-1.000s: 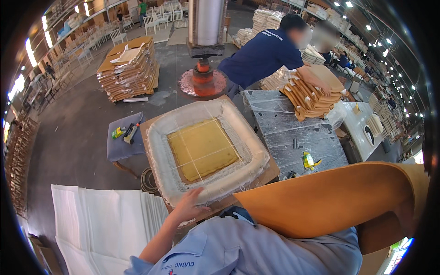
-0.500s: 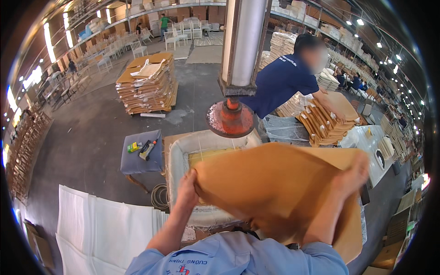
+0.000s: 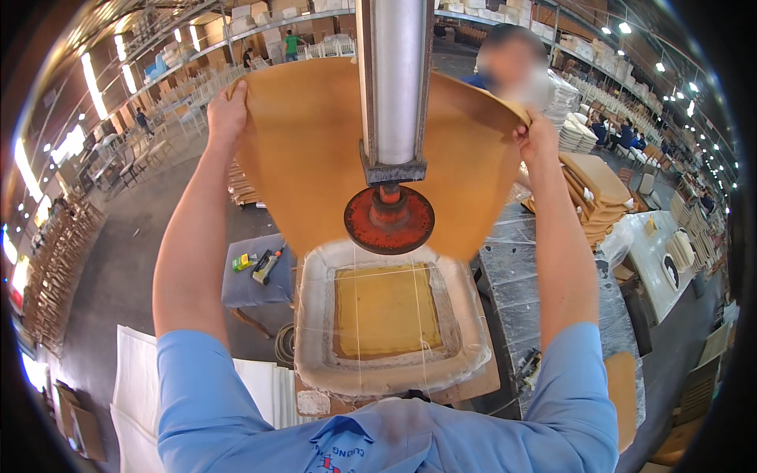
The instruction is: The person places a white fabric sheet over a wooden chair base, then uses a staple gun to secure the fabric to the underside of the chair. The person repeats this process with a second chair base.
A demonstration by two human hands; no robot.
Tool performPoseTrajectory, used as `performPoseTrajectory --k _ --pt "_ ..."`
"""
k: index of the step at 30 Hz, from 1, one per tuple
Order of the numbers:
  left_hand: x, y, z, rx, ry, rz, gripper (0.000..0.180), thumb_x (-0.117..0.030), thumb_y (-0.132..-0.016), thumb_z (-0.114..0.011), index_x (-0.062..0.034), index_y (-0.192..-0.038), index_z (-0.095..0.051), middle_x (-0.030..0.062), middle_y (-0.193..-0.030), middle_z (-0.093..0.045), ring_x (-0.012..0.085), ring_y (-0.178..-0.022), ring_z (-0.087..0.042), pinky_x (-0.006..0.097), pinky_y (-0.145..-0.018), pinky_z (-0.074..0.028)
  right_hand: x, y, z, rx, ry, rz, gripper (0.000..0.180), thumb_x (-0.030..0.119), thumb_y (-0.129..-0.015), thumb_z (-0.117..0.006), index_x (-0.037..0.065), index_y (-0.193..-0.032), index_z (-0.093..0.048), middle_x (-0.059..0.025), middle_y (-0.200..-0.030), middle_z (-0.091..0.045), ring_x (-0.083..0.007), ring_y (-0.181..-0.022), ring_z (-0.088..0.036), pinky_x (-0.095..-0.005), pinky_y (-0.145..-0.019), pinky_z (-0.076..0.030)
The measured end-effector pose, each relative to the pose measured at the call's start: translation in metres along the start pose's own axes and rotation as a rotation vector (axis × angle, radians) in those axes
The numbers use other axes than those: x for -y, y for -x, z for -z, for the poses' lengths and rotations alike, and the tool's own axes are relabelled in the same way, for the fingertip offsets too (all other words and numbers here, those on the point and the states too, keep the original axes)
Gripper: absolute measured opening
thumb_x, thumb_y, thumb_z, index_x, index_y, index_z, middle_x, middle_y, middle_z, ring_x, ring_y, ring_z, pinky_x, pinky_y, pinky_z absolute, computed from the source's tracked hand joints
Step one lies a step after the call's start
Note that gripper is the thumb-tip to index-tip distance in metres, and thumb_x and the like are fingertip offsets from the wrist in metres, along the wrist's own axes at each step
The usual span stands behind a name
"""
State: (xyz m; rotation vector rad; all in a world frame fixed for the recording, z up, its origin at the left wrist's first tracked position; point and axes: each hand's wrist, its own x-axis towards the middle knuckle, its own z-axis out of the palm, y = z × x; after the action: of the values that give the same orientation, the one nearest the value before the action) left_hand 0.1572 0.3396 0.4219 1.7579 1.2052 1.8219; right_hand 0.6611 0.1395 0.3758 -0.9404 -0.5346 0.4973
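You hold the tan sheet (image 3: 307, 150) up ahead of you, both arms stretched out. Your left hand (image 3: 227, 114) pinches its upper left edge; your right hand (image 3: 538, 138) pinches the upper right edge, where the sheet curls over. The sheet hangs beyond the press (image 3: 394, 87), so the column and its red disc (image 3: 389, 225) stand between you and the sheet's middle. Its lower end comes down at the far side of the white ring (image 3: 311, 315) (whether the 2 touch, I cannot tell).

The ring sits on a brown board (image 3: 465, 386). Inside it lies a yellow pad (image 3: 390, 315), with white cords (image 3: 357, 307) running across. On your left, a blue stool (image 3: 256, 288) bears a small box (image 3: 244, 262) and a hand tool (image 3: 266, 266), side by side. White sheets (image 3: 142, 370) lie nearer you. On your right stands a film-covered table (image 3: 509, 268), a tan stack (image 3: 603, 189) near its far end. Beyond your right hand, 1 co-worker (image 3: 512, 67) shows.
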Motion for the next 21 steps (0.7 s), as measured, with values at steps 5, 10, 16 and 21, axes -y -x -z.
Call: performPoseTrajectory --k 5,10,16,21 --pt "0.038 0.003 0.006 0.091 -0.02 0.032 0.042 -0.037 -0.108 -0.07 0.002 -0.123 -0.078 0.0134 -0.108 -0.081 0.02 -0.097 -0.072 0.04 -0.089 -0.057 -0.018 -0.019 0.007 0.069 0.084 -0.159 0.026 0.031 -0.114 -0.065 0.01 -0.099 -0.065 0.0007 -0.07 -0.056 -0.0123 -0.053 -0.052 -0.0325 -0.049 -0.051" --pt "0.089 0.022 0.042 0.213 -0.279 -0.02 0.04 -0.034 -0.108 -0.069 0.0012 -0.124 -0.079 0.0132 -0.107 -0.082 0.0196 -0.099 -0.073 0.041 -0.09 -0.057 -0.081 0.01 0.023 0.017 0.126 -0.453 0.024 0.029 -0.113 -0.067 0.014 -0.094 -0.062 0.003 -0.067 -0.052 -0.0111 -0.051 -0.05 -0.0316 -0.046 -0.049" --pt "0.15 0.148 0.041 0.583 -0.174 0.235 0.036 -0.026 -0.109 -0.068 0.0025 -0.129 -0.076 0.0076 -0.106 -0.079 0.015 -0.098 -0.07 0.035 -0.089 -0.057 -0.152 0.046 0.112 -0.035 0.252 -0.532 0.023 0.029 -0.111 -0.068 0.011 -0.098 -0.062 0.0006 -0.071 -0.055 -0.0139 -0.052 -0.049 -0.0348 -0.049 -0.048" --pt "0.181 0.254 0.11 0.818 -0.254 0.344 0.031 -0.017 -0.104 -0.07 0.0015 -0.128 -0.077 0.0162 -0.119 -0.079 0.0239 -0.115 -0.073 0.037 -0.103 -0.055 -0.191 0.135 0.192 -0.013 0.344 -0.658 0.02 0.031 -0.11 -0.069 0.015 -0.098 -0.066 0.002 -0.071 -0.058 -0.0122 -0.052 -0.051 -0.033 -0.05 -0.046"
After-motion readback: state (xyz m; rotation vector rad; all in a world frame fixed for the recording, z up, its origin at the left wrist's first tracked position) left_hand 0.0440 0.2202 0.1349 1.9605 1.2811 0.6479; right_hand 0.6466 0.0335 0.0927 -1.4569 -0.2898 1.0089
